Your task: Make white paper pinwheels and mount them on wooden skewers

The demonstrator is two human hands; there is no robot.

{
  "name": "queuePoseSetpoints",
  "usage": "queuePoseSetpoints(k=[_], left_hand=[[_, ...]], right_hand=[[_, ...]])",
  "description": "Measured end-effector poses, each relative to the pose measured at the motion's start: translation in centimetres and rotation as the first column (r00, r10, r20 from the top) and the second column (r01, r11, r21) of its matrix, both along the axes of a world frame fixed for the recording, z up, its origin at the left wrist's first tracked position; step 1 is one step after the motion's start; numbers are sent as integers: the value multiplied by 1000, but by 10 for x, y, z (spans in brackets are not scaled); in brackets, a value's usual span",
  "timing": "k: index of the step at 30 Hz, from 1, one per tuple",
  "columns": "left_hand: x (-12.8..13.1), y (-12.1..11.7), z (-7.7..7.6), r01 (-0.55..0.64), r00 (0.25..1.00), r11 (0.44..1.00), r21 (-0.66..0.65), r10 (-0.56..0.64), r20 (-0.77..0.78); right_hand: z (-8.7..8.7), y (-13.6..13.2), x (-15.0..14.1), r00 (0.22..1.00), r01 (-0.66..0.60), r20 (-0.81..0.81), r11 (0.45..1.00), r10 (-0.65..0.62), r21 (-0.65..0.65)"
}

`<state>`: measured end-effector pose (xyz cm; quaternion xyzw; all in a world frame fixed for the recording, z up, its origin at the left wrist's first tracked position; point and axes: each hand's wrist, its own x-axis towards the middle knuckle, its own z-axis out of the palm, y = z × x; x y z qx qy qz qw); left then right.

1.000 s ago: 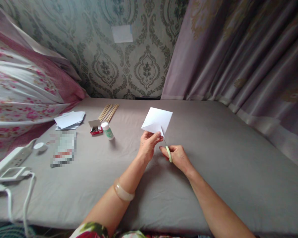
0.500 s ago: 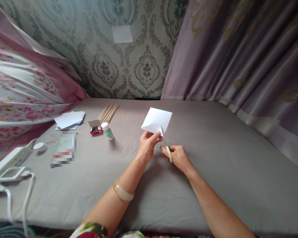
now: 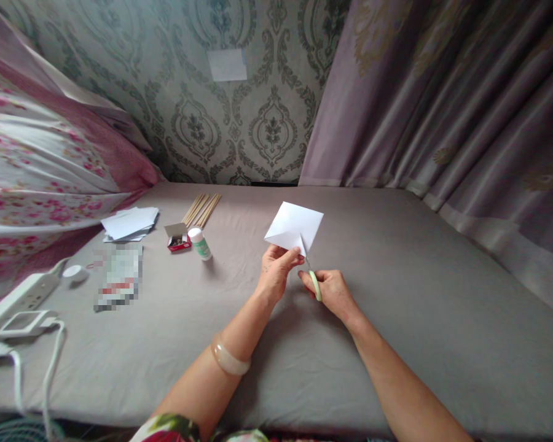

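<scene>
Left grip [image 3: 276,267] holds paper [image 3: 295,222], seemingly above grey sheet [image 3: 410,282].

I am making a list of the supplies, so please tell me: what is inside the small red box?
The open red box holds small dark pieces, too small to identify. Its flap stands raised. The pieces and front wall hide the bottom.

Home room, patterned wallpaper [image 3: 233,123], curtains [image 3: 396,92]
</scene>
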<state>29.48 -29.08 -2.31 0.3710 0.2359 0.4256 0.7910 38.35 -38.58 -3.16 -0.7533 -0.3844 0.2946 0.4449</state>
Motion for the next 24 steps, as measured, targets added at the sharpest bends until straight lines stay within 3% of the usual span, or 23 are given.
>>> queuePoseSetpoints(k=[24], left_hand=[[0,1,-1,-1,1000,1000,-9,1,-9]], right_hand=[[0,1,0,1000,-1,-5,1000,1,-20]])
